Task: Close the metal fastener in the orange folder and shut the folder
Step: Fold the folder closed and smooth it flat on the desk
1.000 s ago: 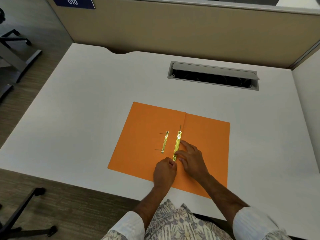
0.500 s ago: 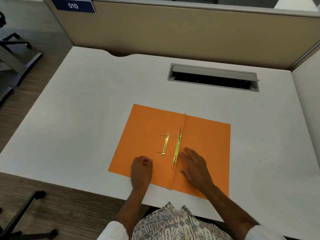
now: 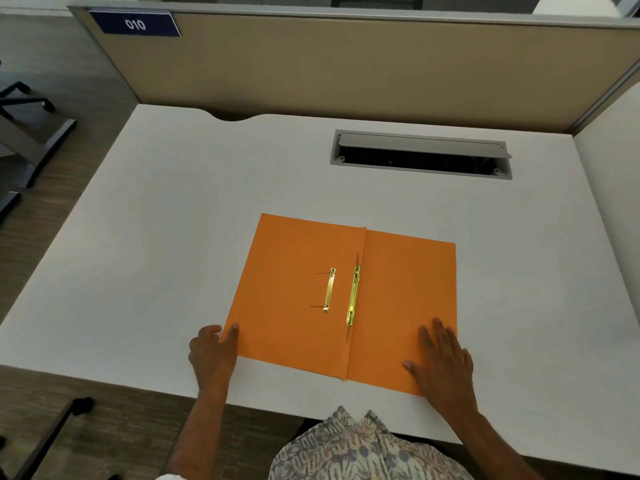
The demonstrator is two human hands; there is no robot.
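The orange folder [image 3: 298, 327] lies open and flat on the white desk [image 3: 173, 237]. A gold metal fastener [image 3: 353, 296] lies flat along the spine fold. A second gold bar [image 3: 329, 290] with two thin prongs sits on the left flap. My left hand [image 3: 213, 351] is at the left flap's near corner, thumb on top of the corner and fingers curled at its edge. My right hand [image 3: 445, 362] rests flat, fingers spread, on the right flap near its near right corner.
A grey cable tray opening [image 3: 420, 154] is set into the desk behind the folder. A tan partition [image 3: 346, 71] with a blue "010" label [image 3: 135, 24] runs along the back. Chair legs [image 3: 24, 98] stand on the floor at left.
Both hands have left the fastener at the spine. My left hand slid left to the flap's near corner, and my right hand slid right across the right flap.
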